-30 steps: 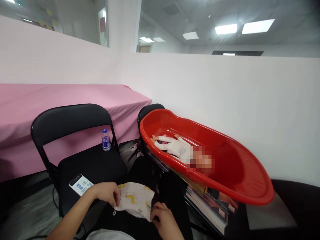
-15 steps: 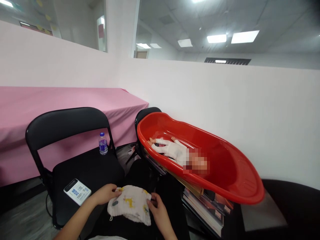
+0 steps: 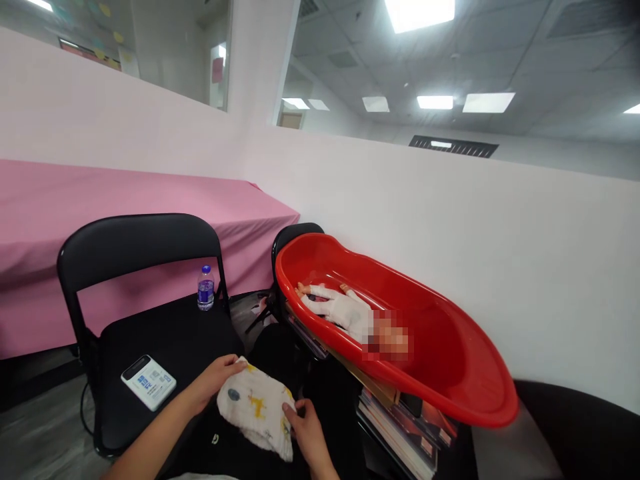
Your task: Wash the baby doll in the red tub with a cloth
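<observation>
A white gauze cloth point(image 3: 257, 407) with yellow and grey prints is stretched above my lap between both hands. My left hand point(image 3: 219, 375) pinches its upper left corner. At the cloth's right edge, my right hand point(image 3: 305, 427) grips it between thumb and fingers. To the right of the hands, a doll point(image 3: 345, 313) in white clothes lies on its back inside a red baby bathtub point(image 3: 480, 340); its head is blurred out.
Stacked books point(image 3: 395, 427) sit beneath the tub. On the left, a black folding chair point(image 3: 165, 333) carries a water bottle point(image 3: 205, 290) and a white phone-like device point(image 3: 149, 381). Behind it stands a table with a pink cloth point(image 3: 125, 193), against a white wall point(image 3: 425, 220).
The cloth has been raised and tilted, its right side now hanging lower. Both hands still hold it, the left slightly higher. The camera view has shifted slightly.
</observation>
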Demonstrator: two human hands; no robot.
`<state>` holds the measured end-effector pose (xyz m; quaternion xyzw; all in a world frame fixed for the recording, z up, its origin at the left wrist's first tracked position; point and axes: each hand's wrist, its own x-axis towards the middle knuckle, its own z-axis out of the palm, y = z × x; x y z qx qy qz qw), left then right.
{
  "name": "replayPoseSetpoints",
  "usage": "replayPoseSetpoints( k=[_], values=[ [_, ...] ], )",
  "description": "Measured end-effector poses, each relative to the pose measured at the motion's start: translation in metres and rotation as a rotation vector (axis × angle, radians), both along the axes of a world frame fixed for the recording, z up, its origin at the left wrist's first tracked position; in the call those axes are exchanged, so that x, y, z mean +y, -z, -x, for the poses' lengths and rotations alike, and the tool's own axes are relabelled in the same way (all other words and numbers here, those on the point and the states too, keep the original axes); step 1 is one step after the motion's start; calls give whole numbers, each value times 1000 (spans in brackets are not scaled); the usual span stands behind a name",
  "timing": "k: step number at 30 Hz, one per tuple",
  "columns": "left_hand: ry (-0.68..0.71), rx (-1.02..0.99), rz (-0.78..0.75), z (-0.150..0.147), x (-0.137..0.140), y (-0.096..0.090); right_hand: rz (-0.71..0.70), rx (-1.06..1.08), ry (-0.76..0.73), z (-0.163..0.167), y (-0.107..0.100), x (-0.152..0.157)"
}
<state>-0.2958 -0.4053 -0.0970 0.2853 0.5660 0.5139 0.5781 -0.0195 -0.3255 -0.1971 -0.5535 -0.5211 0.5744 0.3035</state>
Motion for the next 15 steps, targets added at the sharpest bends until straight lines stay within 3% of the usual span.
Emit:
replayPoseSetpoints(
  k=[4, 7, 10, 13, 15],
  values=[
    [159, 42, 38, 12, -5, 13, 131, 10, 59, -4, -6, -1],
    [351, 82, 21, 25, -10, 8, 39, -159, -96, -1, -21, -3],
    [536, 306, -25, 37, -11, -3, -71, -251, -152, 6, -32, -5],
    [600, 532, -5, 39, -9, -5, -90, -75, -29, 8, -36, -5],
    [563, 583, 66, 32, -5, -1, -35, 98, 38, 2, -40, -3]
  ],
)
